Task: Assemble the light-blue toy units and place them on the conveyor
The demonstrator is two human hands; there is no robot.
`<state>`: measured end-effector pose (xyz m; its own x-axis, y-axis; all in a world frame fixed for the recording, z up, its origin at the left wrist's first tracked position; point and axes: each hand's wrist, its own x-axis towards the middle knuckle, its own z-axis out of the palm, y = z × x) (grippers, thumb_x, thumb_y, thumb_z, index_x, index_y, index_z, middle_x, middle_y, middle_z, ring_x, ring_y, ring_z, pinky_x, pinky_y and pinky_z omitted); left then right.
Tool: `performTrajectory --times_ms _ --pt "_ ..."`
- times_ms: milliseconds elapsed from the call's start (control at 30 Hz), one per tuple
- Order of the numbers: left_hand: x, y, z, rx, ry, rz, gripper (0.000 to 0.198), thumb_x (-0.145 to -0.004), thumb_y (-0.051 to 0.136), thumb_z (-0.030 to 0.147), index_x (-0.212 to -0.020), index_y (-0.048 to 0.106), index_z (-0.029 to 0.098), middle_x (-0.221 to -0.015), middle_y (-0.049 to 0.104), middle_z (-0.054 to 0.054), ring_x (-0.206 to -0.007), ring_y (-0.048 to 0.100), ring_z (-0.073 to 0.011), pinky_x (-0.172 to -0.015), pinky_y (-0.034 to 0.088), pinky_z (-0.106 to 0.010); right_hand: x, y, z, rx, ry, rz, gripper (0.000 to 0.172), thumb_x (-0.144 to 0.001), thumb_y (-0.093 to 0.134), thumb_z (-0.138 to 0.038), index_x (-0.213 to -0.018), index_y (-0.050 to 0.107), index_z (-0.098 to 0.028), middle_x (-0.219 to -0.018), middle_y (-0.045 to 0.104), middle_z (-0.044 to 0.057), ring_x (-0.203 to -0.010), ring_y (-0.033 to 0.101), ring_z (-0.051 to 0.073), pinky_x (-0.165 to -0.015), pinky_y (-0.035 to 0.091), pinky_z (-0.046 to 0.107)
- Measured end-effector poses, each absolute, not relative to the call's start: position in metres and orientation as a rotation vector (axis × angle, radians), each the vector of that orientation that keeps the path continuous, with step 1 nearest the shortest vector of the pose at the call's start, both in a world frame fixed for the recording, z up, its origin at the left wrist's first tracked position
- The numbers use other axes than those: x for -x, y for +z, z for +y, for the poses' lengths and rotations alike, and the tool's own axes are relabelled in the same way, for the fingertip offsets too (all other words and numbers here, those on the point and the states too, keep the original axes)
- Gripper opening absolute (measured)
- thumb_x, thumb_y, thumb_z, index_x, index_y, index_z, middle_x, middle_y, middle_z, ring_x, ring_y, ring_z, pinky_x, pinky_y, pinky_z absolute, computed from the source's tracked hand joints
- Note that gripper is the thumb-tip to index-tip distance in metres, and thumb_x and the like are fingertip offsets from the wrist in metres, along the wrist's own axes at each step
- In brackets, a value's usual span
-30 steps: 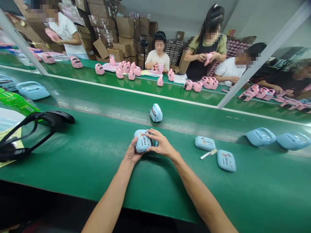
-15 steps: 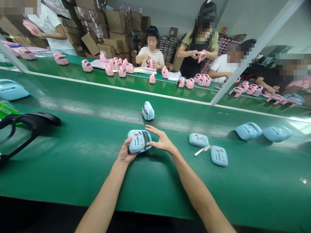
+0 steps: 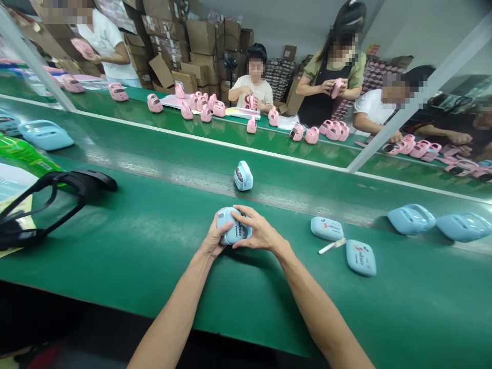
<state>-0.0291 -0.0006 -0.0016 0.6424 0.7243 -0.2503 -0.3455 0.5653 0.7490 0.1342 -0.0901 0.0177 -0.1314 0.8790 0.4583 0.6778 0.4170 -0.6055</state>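
Between my two hands is a light-blue plastic case (image 3: 231,236) with a handle and Mickey print, held just above the green table. My left hand (image 3: 213,239) grips its left side, thumb across the front. On the right side, the fingers of my right hand (image 3: 258,228) wrap round the case and hide much of its handle. A similar blue case with a handle (image 3: 243,176) stands upright beyond my hands. To the right lie two flat Mickey-printed blue covers (image 3: 326,228) (image 3: 361,258), with a small white stick-like tool (image 3: 332,246) beside them.
More blue handled cases (image 3: 411,219) (image 3: 46,134) sit along the belt (image 3: 172,182) at both sides. A black strapped headset (image 3: 77,187) and green packaging (image 3: 28,154) lie left. Across a white rail (image 3: 211,139), several people handle pink cases (image 3: 218,108); cardboard boxes are stacked behind.
My right hand has closed onto the case, which has turned so a different side faces me. The view has shifted left, so the scene sits farther right.
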Motion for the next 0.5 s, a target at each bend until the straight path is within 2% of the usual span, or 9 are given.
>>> performTrajectory --times_ms 267,500 --pt "0.0299 0.0073 -0.0067 -0.762 0.657 0.601 0.068 -0.057 0.093 0.031 -0.117 0.060 0.025 -0.106 0.071 -0.003 -0.097 0.069 -0.0245 -0.082 0.059 -0.036 -0.1340 0.0299 -0.0976 1.411 0.338 -1.891 0.101 -0.063 0.094 -0.045 -0.151 0.048 -0.032 -0.152 0.045 0.017 -0.141 0.046 0.037 -0.113 0.043 0.058" --pt "0.0280 0.0081 -0.0094 -0.726 0.698 0.595 0.065 -0.055 0.092 0.028 -0.111 0.060 0.024 -0.102 0.070 -0.001 -0.095 0.069 -0.0227 -0.084 0.058 -0.035 -0.1294 0.0244 -0.0947 1.391 0.334 -1.841 0.098 -0.060 0.096 -0.045 -0.147 0.054 -0.031 -0.150 0.049 0.016 -0.139 0.048 0.036 -0.114 0.043 0.057"
